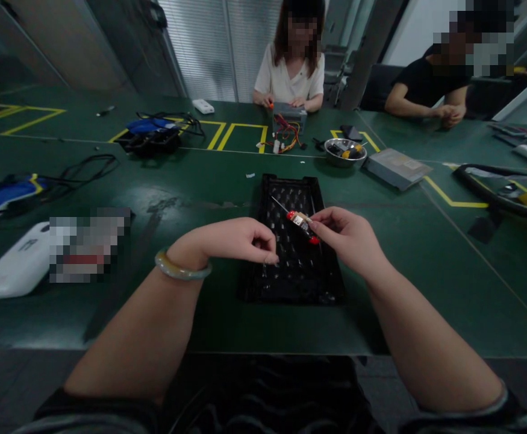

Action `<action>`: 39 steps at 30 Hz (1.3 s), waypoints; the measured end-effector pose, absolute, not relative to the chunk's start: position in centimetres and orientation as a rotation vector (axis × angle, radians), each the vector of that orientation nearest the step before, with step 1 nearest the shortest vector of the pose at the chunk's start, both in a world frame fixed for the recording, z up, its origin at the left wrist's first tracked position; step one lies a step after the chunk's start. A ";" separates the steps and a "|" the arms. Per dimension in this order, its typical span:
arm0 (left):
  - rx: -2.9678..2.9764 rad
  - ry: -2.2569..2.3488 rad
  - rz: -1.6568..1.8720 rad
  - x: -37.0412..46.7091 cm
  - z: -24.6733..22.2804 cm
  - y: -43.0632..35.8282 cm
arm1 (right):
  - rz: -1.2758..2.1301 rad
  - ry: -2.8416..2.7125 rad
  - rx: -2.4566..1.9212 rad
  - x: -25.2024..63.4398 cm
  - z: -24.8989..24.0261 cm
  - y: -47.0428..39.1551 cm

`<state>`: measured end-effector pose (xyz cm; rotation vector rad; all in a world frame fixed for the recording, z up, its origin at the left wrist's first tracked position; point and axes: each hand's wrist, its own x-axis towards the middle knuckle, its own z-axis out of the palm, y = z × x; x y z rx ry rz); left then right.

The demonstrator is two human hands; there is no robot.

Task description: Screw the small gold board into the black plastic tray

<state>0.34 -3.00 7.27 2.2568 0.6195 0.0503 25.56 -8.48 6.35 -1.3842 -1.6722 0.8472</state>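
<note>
1. Curling over the left part of the black tray [293, 294], the left hand [243, 238] had thumb and fingertip drawn close together; whether anything small sat between them could not be told.
2. Nearer to the screwdriver [300, 223] was the right hand [349, 235], its grip pinching the handle between thumb and finger above the tray.
3. Its long axis ran aslant: the thin shaft pointed away and leftward, the red butt back toward the person; from the left hand, it lay farther out and rightward.
4. A white label on the handle bore print too small to read.
5. Well to the left on the surface [200, 313], a white device [8, 268] showed dark, illegible marking.
6. Farther off, rightward, a grey metal box [388, 167] carried a pale, unreadable label.
</note>
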 end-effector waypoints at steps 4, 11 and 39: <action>2.458 0.564 -0.097 0.6 8.0 -4.4 | 0.824 -1.669 -1.391 25.5 5.9 -8.2; 2.581 0.698 -0.166 1.8 8.0 -5.6 | 0.757 -1.739 -1.405 25.4 5.7 -8.3; 2.379 0.986 0.054 0.2 7.0 -3.0 | 0.948 -2.156 -1.287 23.8 7.5 -11.5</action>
